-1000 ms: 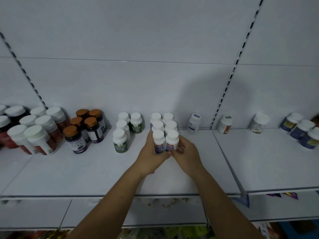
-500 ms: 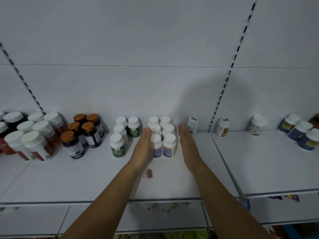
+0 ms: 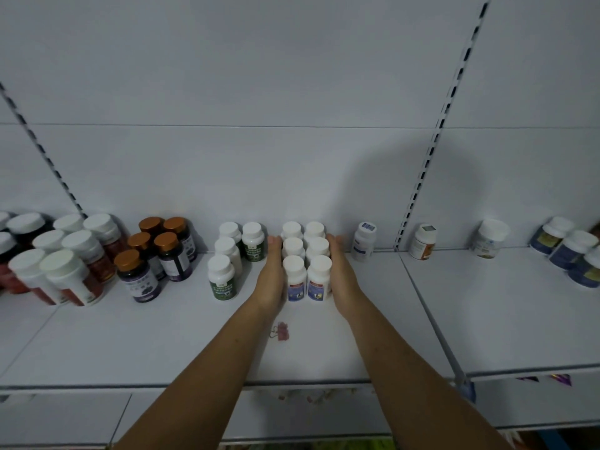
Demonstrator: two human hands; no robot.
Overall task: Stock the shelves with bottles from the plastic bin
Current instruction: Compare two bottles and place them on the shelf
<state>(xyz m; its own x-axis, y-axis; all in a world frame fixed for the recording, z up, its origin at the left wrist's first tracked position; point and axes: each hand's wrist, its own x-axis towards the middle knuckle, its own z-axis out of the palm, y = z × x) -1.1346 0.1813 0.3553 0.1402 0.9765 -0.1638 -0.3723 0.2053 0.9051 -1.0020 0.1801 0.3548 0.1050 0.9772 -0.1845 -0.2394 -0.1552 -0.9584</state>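
Head: left hand (image 3: 274, 276), right hand (image 3: 341, 276) seemingly touch bottles (image 3: 317, 247).

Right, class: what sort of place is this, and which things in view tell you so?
Probably a shop or pharmacy aisle: white shelf, slotted upright, copper-capped bottles grouped apart from green-label bottles.

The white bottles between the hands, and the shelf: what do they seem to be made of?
White bottles: probably plastic; opaque, matte caps and bodies, printed blue labels. Shelf: likely painted metal; smooth, pale, thin front edge, slotted uprights behind. Not certain.
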